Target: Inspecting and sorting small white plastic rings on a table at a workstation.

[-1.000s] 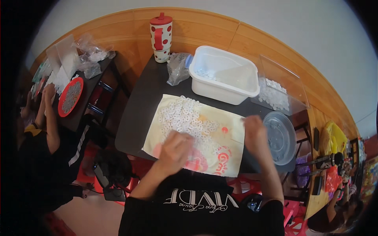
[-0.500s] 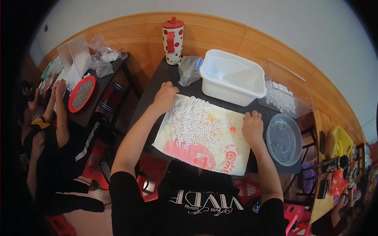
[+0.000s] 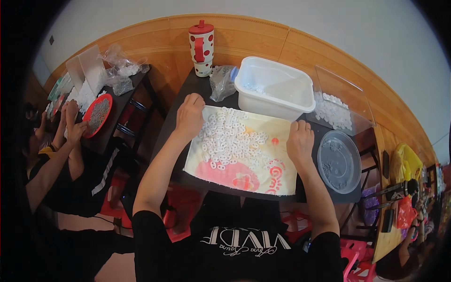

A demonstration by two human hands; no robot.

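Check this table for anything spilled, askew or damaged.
Nothing looks plainly spilled or damaged. The one uneven thing: the small white pieces lie bunched toward the left of the cloth, leaving its right side mostly bare. The white tub stands upright.

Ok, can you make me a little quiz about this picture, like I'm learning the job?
1. Which of the person's hands is nearer the round clear tub?
2. True or false: most of the small white pieces lie toward the left side of the cloth.
3. Which stands next to the plastic bag by the white bin?
A a green plant
B a spotted tumbler
C a yellow lamp

Key:
1. The right hand
2. True
3. B
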